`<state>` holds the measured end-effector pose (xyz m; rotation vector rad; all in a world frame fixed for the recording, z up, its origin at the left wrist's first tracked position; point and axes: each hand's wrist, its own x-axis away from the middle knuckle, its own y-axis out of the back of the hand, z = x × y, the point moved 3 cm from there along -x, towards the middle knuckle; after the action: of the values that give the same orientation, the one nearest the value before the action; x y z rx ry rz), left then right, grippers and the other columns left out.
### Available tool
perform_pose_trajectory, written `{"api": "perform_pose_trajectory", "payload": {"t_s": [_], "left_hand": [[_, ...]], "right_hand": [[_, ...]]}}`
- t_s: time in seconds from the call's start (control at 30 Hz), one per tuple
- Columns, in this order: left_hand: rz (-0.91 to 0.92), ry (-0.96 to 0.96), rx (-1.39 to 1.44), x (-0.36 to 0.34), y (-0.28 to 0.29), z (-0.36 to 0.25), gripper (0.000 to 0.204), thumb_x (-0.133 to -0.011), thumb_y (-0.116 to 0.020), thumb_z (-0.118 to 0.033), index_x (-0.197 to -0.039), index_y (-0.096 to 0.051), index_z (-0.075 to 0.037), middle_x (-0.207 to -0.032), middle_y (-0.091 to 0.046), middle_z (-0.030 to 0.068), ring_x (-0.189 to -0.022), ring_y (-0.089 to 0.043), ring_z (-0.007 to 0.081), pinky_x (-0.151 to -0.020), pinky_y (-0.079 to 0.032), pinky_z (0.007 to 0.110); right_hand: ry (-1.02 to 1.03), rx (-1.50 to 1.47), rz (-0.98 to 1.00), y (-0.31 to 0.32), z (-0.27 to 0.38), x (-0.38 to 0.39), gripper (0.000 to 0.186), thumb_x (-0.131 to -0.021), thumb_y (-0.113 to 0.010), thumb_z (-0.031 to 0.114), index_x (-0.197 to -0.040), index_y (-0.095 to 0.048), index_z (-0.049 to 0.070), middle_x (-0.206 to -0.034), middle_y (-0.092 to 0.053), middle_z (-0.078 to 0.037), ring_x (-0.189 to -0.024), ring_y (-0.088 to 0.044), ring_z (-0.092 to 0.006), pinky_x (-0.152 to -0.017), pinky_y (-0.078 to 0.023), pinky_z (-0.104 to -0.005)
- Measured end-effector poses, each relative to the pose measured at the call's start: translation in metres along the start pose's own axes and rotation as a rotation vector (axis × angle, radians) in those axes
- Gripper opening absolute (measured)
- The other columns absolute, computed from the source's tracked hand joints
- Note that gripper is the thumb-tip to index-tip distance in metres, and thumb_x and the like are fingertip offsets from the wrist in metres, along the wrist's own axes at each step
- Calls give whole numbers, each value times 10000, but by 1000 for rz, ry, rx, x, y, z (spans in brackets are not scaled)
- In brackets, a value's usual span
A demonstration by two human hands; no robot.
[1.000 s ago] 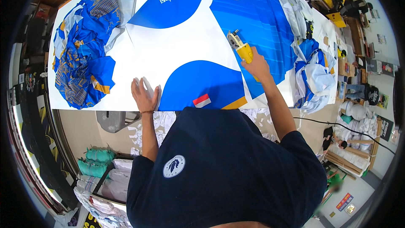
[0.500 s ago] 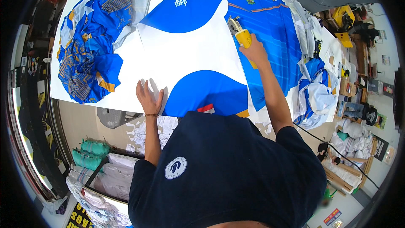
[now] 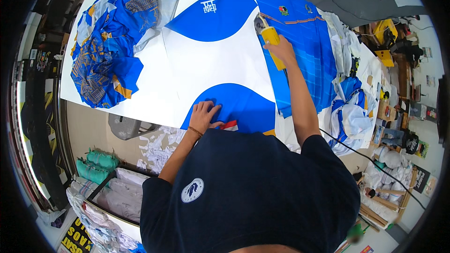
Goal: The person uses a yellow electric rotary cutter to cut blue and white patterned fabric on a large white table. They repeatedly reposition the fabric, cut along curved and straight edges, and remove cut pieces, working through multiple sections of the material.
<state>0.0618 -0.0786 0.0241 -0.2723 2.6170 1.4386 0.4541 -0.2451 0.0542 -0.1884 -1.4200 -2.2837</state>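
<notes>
My right hand is wrapped round the yellow body of an electric fabric cutter. Its metal head sits at the border between a white fabric sheet and a blue jersey panel with two small crests. On the sheet are a far blue printed shape with a white emblem and a near blue shape with a red-and-white patch. My left hand rests on the near shape beside that patch, fingers apart and slightly bent, holding nothing.
Crumpled blue, white and orange fabric is heaped on the table's left; more cloth lies at the right edge. A black cord runs behind my right arm. White scraps litter the floor near green bundles.
My left hand has moved right, from the white area onto the near blue shape beside the patch. The cutter stays in my right hand near the same seam, its head turned slightly.
</notes>
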Motion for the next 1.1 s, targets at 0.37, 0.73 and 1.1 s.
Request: {"api": "perform_pose_trajectory", "payload": {"t_s": [0.37, 0.73, 1.1], "left_hand": [[-307, -46, -56, -63, 5, 38, 252, -790, -699, -50, -1015, -588, -37, -1173, -638, 199, -1117, -597, 400, -963, -443, 519], [738, 518, -114, -49, -11, 0, 645, -897, -679, -426, -1274, -520, 72, -1189, -658, 335, -1112, -666, 452, -932, -544, 515], [20, 212, -313, -73, -1, 32, 833, -912, -650, -627, -1518, -455, -91, -1562, -392, 264, -1437, -364, 482, -1137, -338, 598]], "right_hand": [[-39, -704, -241, -21, -102, 135, 512, -760, -874, 241, -1155, -639, 16, -961, -706, -89, -774, -691, -188, -692, -562, -355], [-148, -742, -423, -3, -208, 212, 487, -794, -869, 227, -1168, -632, 23, -978, -709, -92, -780, -691, -171, -688, -561, -323], [-264, -583, -465, 0, -226, 282, 567, -732, -876, 270, -1184, -646, 17, -1033, -719, -114, -870, -690, -222, -778, -542, -359]]}}
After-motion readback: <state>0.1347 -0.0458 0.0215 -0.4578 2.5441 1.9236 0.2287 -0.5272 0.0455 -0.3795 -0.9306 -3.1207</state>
